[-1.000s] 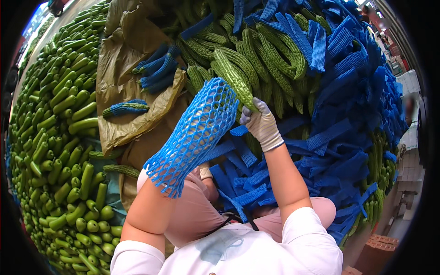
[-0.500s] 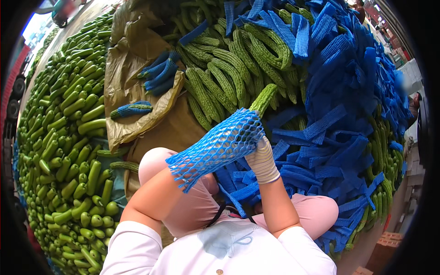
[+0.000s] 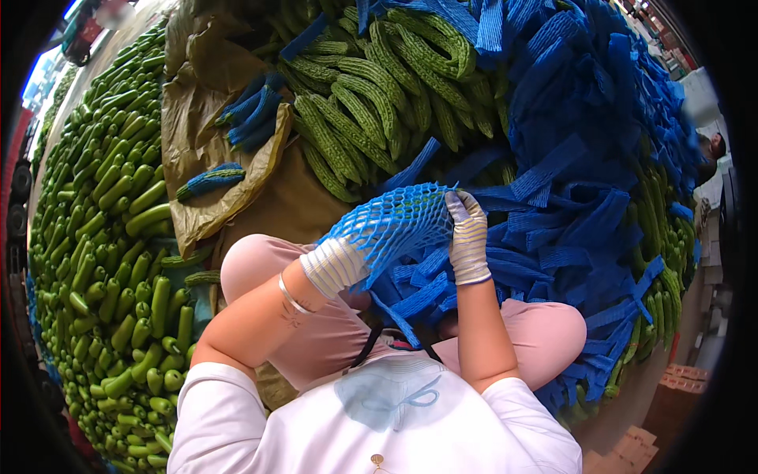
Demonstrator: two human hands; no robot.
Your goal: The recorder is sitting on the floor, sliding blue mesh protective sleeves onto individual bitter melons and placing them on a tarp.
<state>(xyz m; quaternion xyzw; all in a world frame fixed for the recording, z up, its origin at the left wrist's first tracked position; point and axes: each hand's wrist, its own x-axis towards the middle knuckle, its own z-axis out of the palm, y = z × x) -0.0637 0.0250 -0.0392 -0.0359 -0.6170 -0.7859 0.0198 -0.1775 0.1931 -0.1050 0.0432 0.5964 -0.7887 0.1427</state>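
Clearly, the bitter gourd (image 3: 410, 202) lies inside a blue foam net sleeve (image 3: 399, 225) between the 2 gloved hands, its bumpy green skin showing only in patches through the stretched diamond mesh. The left hand (image 3: 339, 263) is inside the sleeve's near end up to the cuff; the net veils its fingers, so I cannot tell how tightly they close. The right hand (image 3: 466, 229) has thumb and fingers pinched together on the sleeve's far end.

Just beyond the grip, a loose flat sleeve (image 3: 417, 164) slants up toward a heap of bare, ridged bitter gourds (image 3: 359, 118). Right of the grip and below it, a deep pile of flattened blue sleeves (image 3: 568, 205) spreads, partly covering the heap. Farther right of the right hand, more long green gourds (image 3: 659, 292) stick out from under the blue.

Left of the grip, a crumpled brown sheet (image 3: 193, 134) bears a cluster of netted gourds (image 3: 257, 114) and another netted gourd (image 3: 209, 182) nearer the left hand. Past the sheet, smooth green gourds (image 3: 118, 237) cover the ground. Well right of the hands are reddish-brown bricks (image 3: 683, 379); dark wheels (image 3: 17, 178) stand at the far left.
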